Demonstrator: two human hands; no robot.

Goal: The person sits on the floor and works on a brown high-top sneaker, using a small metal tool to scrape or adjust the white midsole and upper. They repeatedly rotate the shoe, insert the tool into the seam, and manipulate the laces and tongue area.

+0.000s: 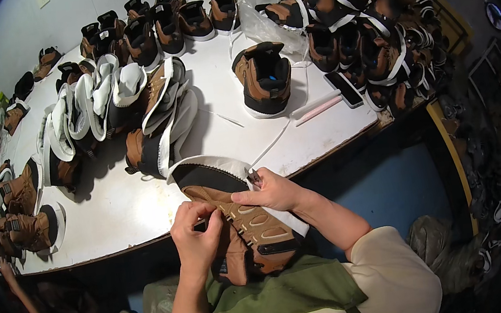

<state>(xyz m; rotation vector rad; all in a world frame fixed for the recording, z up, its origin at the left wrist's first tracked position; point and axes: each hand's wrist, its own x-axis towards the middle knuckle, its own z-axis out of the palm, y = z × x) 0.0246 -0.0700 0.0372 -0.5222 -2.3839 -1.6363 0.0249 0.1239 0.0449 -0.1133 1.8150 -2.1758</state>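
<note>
A brown and black shoe upper (264, 220) with a white lining edge is held over my lap, in front of the table's near edge. My right hand (276, 192) grips its upper side, thumb lying across the brown material. Between that hand's fingers shows the dark metal tip of a small tool (255, 179), mostly hidden. My left hand (196, 232) is closed in a pinch at the row of lace loops on the upper. What is between those fingertips is too small to make out.
A white table (223, 135) bears a finished-looking shoe (263, 79), a phone (345, 89), a pink stick-like item (319, 110) and a loose white lace (271, 145). White-lined uppers (96, 100) stand in a row at left. Shoes pile up (367, 38) at right. Another person's arm (22, 294) shows lower left.
</note>
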